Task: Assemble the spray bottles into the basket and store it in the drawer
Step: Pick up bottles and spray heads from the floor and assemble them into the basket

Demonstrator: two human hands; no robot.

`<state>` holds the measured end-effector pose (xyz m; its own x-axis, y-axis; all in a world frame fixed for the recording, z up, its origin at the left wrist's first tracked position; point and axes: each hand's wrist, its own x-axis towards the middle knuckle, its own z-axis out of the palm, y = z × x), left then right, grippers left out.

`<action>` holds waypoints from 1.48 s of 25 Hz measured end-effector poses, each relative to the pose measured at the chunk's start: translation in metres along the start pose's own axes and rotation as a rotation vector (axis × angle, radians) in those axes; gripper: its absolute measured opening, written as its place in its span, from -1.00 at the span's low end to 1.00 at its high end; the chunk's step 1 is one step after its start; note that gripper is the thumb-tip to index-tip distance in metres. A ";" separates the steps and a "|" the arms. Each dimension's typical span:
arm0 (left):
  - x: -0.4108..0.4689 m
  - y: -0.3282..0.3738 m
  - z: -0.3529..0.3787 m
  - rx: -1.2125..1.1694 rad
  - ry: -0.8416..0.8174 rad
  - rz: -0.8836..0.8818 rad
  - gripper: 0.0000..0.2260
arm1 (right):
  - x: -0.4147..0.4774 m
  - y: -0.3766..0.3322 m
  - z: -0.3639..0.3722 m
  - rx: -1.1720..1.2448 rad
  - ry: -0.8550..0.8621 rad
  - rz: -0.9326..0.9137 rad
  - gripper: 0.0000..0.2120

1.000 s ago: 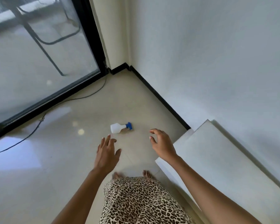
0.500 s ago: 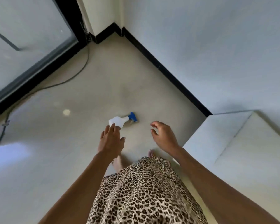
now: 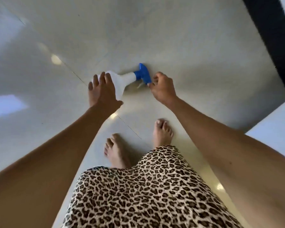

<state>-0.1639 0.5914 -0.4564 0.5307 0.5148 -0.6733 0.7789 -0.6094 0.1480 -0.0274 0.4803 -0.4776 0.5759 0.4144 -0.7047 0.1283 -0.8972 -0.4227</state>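
Observation:
A white spray bottle [image 3: 122, 79] with a blue trigger head [image 3: 143, 74] lies on its side on the pale tiled floor. My left hand [image 3: 102, 91] hovers flat over the bottle's body, fingers spread, covering part of it. My right hand [image 3: 161, 87] is at the blue trigger head, fingers curled with the fingertips touching its lower end. Whether either hand grips the bottle is unclear. No basket or drawer is in view.
My bare feet [image 3: 117, 150] stand just behind the bottle, below a leopard-print skirt [image 3: 146, 191]. A black skirting strip [image 3: 270, 38] runs along the wall at the upper right. A white surface [image 3: 276, 122] juts in at the right edge.
The view has dropped much closer to the floor. Both hands have reached down from above the bottle to its body and trigger head.

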 end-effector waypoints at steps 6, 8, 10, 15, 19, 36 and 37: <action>0.033 -0.008 0.023 -0.003 0.146 -0.049 -0.16 | 0.042 0.017 0.040 0.081 0.084 0.025 -0.74; 0.029 -0.006 0.022 -0.024 0.152 -0.057 -0.18 | 0.043 0.015 0.035 0.157 0.102 0.071 -0.80; 0.019 -0.008 0.014 -0.052 0.177 -0.063 -0.18 | 0.038 0.006 0.021 0.250 0.113 0.111 -0.82; -0.019 0.013 -0.043 -0.102 0.231 -0.066 -0.17 | 0.002 -0.034 -0.037 0.409 0.169 0.146 -0.60; -0.065 0.042 -0.133 -0.164 0.298 0.003 -0.17 | -0.052 -0.085 -0.127 0.470 0.227 0.075 -0.58; -0.420 0.143 -0.482 -0.383 0.408 0.610 -0.11 | -0.512 -0.214 -0.473 0.694 0.507 -0.368 -0.81; -0.435 0.150 -0.486 -0.410 0.412 0.637 -0.12 | -0.531 -0.212 -0.482 0.698 0.522 -0.377 -0.83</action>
<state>-0.1155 0.5690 0.2110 0.9244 0.3753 -0.0684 0.3089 -0.6311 0.7116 0.0286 0.3768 0.2608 0.9049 0.3855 -0.1802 -0.0353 -0.3541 -0.9345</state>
